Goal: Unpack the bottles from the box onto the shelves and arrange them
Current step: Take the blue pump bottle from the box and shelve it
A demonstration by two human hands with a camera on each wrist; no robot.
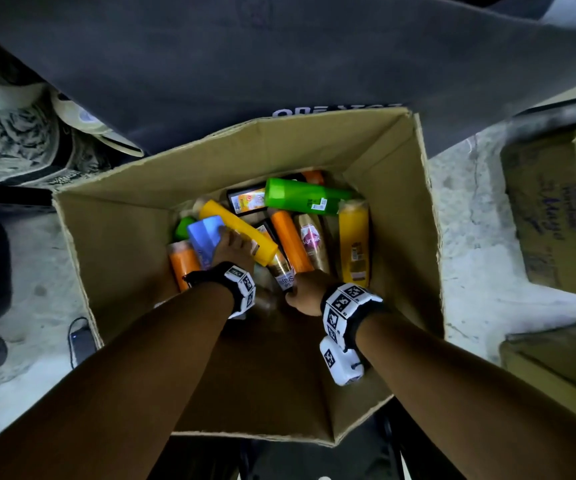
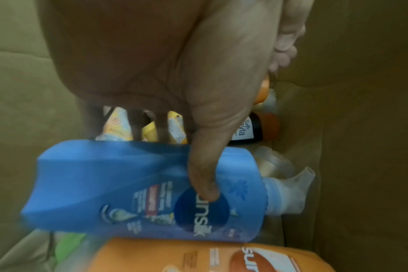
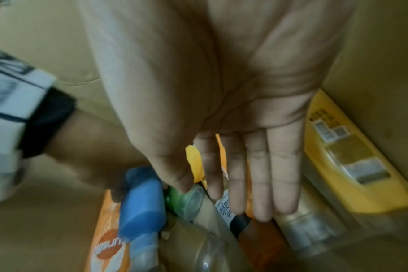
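An open cardboard box [image 1: 124,237] on the floor holds several shampoo bottles lying loose: green [image 1: 307,195], yellow [image 1: 238,232], orange [image 1: 290,240] and gold [image 1: 314,244]. My left hand [image 1: 229,245] is deep in the box and grips a blue Sunsilk bottle [image 1: 205,239]. In the left wrist view the left hand [image 2: 198,156] has its thumb across the blue bottle [image 2: 128,184] and its fingers behind it. My right hand [image 1: 305,292] reaches down beside it, with straight fingers [image 3: 284,184] over a dark bottle with a white label [image 3: 226,208], holding nothing.
A closed carton [image 1: 556,216] stands to the right and another [image 1: 556,358] at the lower right. Dark cloth with white lettering [image 1: 279,64] hangs over the box's far side. A small dark device with a cable [image 1: 82,341] lies on the concrete floor at the left.
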